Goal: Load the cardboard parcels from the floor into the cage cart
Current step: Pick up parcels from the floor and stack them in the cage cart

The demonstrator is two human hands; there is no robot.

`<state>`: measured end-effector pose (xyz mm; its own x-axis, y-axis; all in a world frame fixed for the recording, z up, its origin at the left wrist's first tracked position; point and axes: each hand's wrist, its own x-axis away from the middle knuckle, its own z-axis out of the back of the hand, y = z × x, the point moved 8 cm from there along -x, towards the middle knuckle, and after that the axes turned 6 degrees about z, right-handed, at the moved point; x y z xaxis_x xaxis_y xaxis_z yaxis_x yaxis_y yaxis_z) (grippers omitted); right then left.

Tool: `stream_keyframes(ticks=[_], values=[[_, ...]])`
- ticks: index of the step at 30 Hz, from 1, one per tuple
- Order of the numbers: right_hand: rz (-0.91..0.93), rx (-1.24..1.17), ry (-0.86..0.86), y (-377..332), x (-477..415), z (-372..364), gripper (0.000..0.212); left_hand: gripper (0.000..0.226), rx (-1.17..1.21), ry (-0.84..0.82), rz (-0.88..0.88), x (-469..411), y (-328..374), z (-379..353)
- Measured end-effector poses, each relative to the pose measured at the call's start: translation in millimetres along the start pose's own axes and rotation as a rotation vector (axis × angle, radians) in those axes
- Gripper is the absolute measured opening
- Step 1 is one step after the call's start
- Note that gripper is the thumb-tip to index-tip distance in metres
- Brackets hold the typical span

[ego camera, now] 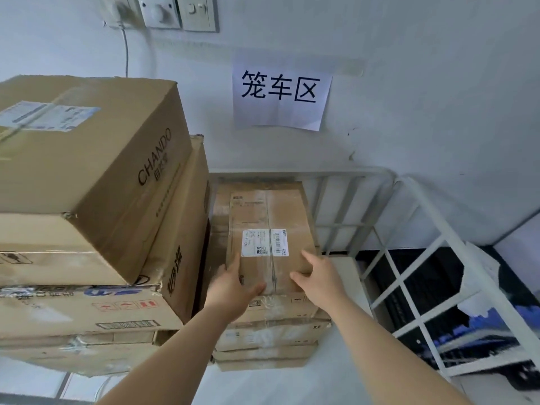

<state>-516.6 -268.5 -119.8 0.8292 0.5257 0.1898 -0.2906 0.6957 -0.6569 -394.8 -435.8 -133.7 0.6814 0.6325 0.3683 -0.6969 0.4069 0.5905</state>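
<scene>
Both hands sit on the near end of a taped cardboard parcel (280,209), which lies flat on top of a stack of cartons (271,334) inside the cage cart (407,290). It is not on the floor. A white shipping label (264,242) with a barcode and a QR code is stuck to the parcel's top face, just beyond the hands.

The left hand (233,283) is at the parcel's near left corner. Its fingers (232,263) run fairly straight up the left edge and the thumb spreads along the near edge. The right hand (320,276) is at the near right corner, fingers (309,257) stretched flat over the top and thumb against the near face. Neither hand's fingers are curled closed — they lie open and press the parcel between them.

The cart's white rail runs behind the parcel, close to the wall, and its barred side panel stands to the right, with a dark floor showing through the grille.

Just to the left rises a taller pile. A large carton printed CHANDO (87,171) is on top, skewed over the boxes below, one of which is a carton with blue print and red handling symbols (87,309).

On the grey wall above hangs a paper sign (282,90) with three black characters — higher up are wall switches (178,10) and a plug with a cable (126,51) hanging down.
</scene>
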Motion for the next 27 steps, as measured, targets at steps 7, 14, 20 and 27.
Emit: stream_keyframes(ticks=[7, 14, 20, 27], values=[[0.051, 0.077, -0.021, 1, 10, 3, 0.057, 0.092, -0.027, -0.011, 0.016, -4, -3, -1], [0.175, 0.213, 0.03, 10, 31, 34, 0.056, 0.078, -0.088, 0.071, 0.03, 31, 3, 11], [0.317, 0.334, 0.019, 20, 50, 65, 0.055, 0.062, -0.121, 0.194, -0.007, 83, 15, 18], [0.407, 0.332, -0.044, 15, 50, 76, 0.052, 0.065, -0.105, 0.242, 0.098, 99, 23, 16]])
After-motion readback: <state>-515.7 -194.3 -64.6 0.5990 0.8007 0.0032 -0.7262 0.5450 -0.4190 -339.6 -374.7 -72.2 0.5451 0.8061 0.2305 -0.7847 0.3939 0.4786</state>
